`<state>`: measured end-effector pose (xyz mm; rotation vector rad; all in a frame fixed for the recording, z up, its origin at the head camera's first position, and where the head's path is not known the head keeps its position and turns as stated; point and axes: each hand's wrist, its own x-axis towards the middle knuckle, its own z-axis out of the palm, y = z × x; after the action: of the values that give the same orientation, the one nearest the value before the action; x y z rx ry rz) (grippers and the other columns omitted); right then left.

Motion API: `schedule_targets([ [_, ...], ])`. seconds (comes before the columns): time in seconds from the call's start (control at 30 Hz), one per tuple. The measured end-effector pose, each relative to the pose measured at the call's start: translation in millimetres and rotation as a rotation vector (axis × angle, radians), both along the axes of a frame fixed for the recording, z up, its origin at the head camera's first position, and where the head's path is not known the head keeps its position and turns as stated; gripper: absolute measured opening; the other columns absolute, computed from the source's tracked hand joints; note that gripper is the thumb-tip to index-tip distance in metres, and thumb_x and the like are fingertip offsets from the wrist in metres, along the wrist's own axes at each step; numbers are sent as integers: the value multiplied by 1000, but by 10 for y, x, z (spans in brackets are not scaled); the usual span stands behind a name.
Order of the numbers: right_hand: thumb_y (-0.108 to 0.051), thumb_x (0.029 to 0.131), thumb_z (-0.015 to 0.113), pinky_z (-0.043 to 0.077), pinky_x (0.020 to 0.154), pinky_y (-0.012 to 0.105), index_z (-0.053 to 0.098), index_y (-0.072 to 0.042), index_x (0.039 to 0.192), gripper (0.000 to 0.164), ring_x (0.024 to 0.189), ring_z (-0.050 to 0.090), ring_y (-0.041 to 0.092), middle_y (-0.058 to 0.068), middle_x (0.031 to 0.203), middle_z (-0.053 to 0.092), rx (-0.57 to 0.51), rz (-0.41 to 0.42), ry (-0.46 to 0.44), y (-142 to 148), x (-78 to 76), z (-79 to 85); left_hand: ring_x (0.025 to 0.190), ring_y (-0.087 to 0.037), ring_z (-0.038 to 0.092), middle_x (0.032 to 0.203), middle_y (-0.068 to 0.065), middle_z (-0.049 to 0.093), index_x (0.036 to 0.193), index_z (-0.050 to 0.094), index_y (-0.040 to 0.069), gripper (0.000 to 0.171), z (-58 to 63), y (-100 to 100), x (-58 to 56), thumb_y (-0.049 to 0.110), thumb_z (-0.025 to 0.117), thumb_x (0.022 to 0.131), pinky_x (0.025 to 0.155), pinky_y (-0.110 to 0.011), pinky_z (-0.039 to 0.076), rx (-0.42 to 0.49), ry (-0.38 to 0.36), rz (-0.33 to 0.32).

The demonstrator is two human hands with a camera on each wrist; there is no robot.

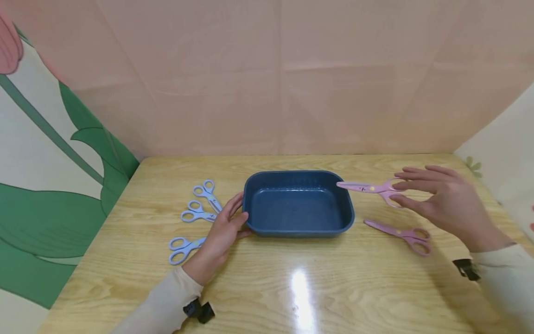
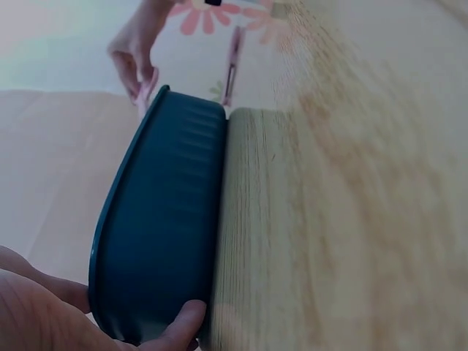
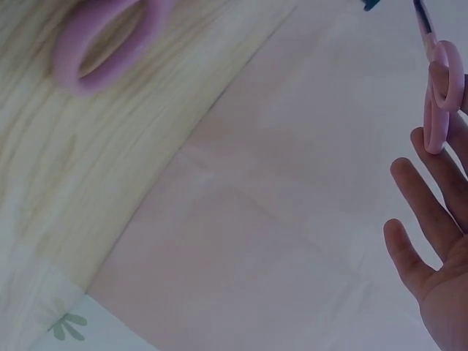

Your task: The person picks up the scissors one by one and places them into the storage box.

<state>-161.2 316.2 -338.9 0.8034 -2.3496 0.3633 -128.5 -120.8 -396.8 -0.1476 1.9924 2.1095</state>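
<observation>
A dark blue plastic basin point(image 1: 298, 233) stands in the middle of the wooden table. My left hand point(image 1: 221, 234) holds its left end, thumb against its side in the left wrist view. To the right, my right hand point(image 1: 448, 199) pinches light pink scissors point(image 1: 363, 187) by their handles above the table. Their closed blades point left, the tip over the basin's right rim. Darker pink scissors point(image 1: 400, 233) lie on the table below that hand. In the right wrist view the held scissors' handle loops point(image 3: 436, 124) sit at the fingertips, with the other fingers spread.
Three light blue scissors point(image 1: 208, 195) lie left of the basin, partly hidden by the left hand and forearm. A pink cloth wall point(image 1: 279, 116) rises behind the table point(image 1: 333, 287). Patterned panels point(image 1: 41, 222) flank it.
</observation>
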Motion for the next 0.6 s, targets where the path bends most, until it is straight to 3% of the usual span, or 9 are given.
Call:
schedule_targets([
  [0.3,-28,55,86,22,114,12,78,-18,86,33,122,34,-26,7,104,74,34,32,-14,-164,-19,43,123,-34,52,156,-2,31,149,32,23,54,4,17,17,7,45,99,86,-45,54,16,10,-3],
  [0.37,-28,54,87,21,113,11,78,-19,86,34,121,47,-16,5,104,74,49,27,-28,-215,-21,44,123,-34,52,156,-2,31,148,32,23,54,2,19,20,7,45,99,87,-46,54,17,12,-2],
  [0.47,-27,54,87,20,113,9,78,-21,85,33,109,63,9,2,102,75,67,33,-44,-295,-29,44,123,-34,52,155,-2,32,148,32,24,54,1,18,22,7,45,99,86,-46,54,15,15,-1],
  [0.53,-27,54,87,21,112,9,78,-22,85,33,101,66,21,1,102,75,79,41,-59,-349,-34,46,123,-34,51,155,-2,32,148,32,24,54,2,16,21,7,45,99,86,-45,54,15,16,-3],
  [0.6,-28,55,88,25,111,13,77,-24,85,32,100,67,25,-1,101,75,91,42,-81,-396,-40,42,124,-34,51,155,-2,32,148,32,24,53,3,13,19,8,45,99,85,-45,54,18,15,-4],
])
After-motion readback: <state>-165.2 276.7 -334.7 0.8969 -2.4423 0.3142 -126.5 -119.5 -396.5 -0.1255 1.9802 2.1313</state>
